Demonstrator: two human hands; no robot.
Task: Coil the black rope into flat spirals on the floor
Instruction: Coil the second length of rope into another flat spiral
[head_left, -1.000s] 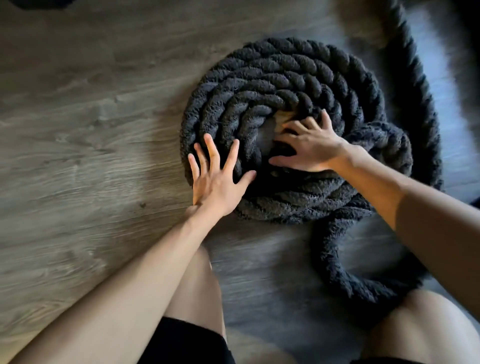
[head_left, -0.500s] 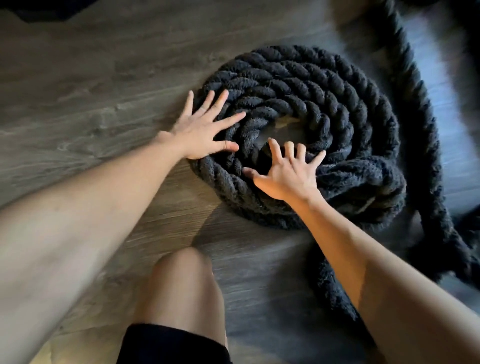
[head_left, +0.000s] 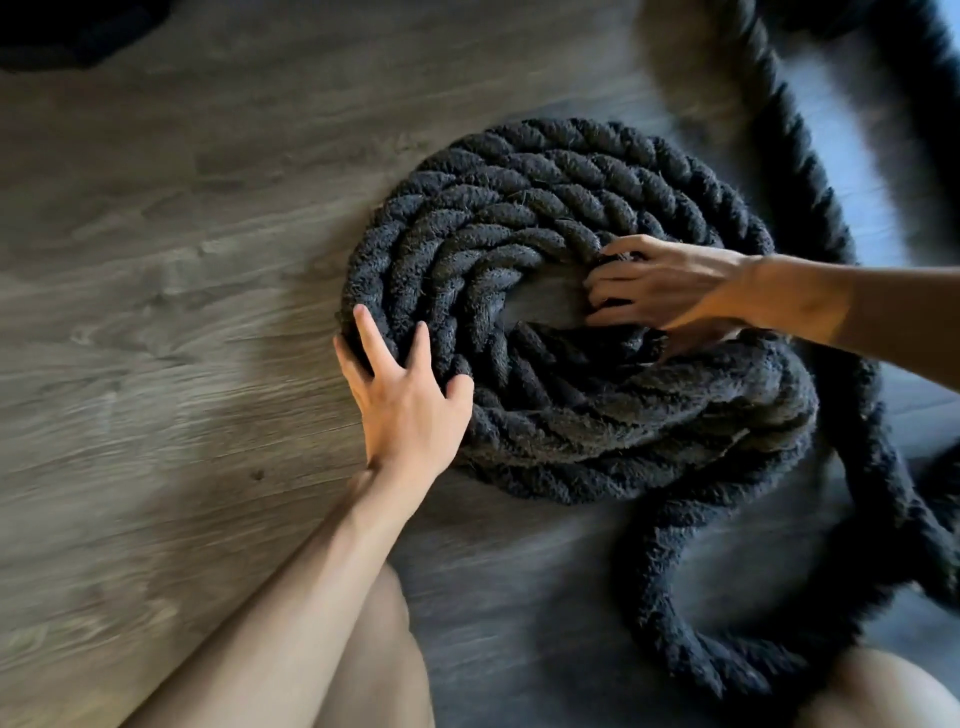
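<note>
1. The wood-grain floor (head_left: 156, 312) fills the left half of the frame, running bare from the coil's left edge out to the frame's left border; a dark shape (head_left: 62, 31) sits cut off in the upper left corner
2. To the right of the coil the room is tight; loose lengths of the black rope (head_left: 519, 218) curve down the right edge of the frame and loop round near the lower right, just above a bare knee (head_left: 883, 691); a second knee (head_left: 379, 649) shows at lower centre
3. The rope is thick, twisted and fuzzy; it lies wound in a spiral at the centre of the frame, with a small patch of floor showing in its middle; the turns lie neat at the top and left, but bunch and overlap at the lower right
4. The left hand (head_left: 410, 405) rests on the coil's left outer edge, fingers spread and straight
5. The right hand (head_left: 670, 291) reaches in from the right to the inner turns, fingers curled at the rope; whether it truly grips a strand I cannot tell
</note>
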